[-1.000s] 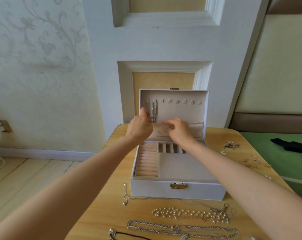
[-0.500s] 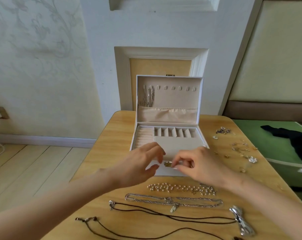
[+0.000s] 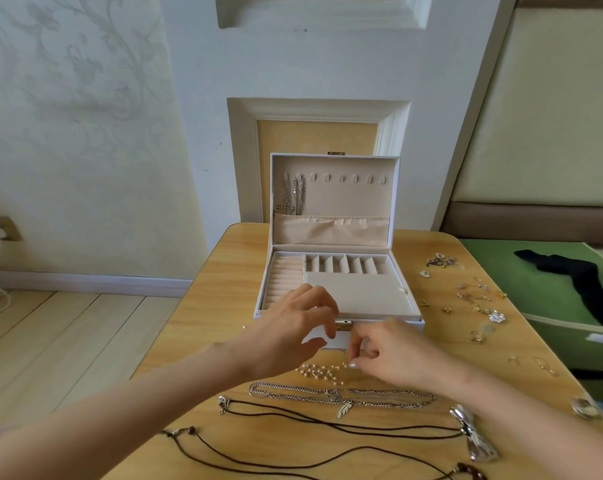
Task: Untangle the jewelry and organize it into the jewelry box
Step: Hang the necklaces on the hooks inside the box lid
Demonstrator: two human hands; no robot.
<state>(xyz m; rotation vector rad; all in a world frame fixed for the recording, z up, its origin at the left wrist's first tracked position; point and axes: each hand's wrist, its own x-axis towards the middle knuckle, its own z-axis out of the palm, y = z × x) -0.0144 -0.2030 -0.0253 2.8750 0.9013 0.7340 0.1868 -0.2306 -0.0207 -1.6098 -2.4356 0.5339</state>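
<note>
The short strand of cream pearls (image 3: 319, 371) lies left-to-right on the wooden worktop (image 3: 217, 306), its right end pinched in the grip of the right hand (image 3: 393, 355). The left hand (image 3: 286, 327) hovers released just beyond, before the open white jewelry box (image 3: 345, 199).

Your jewelry box (image 3: 345, 199) is white outside and lined in pale beige, with a gold clasp (image 3: 343, 326). In front of it you have a cream pearl necklace (image 3: 319, 372), a silver chain (image 3: 293, 389) and dark brown cord necklaces (image 3: 327, 426) on a honey-yellow, wood-grained worktop (image 3: 224, 306). The wall (image 3: 78, 98) carries a faint grey floral scroll. The bed (image 3: 535, 282) is green, with a black cloth (image 3: 570, 271) on it.
</note>
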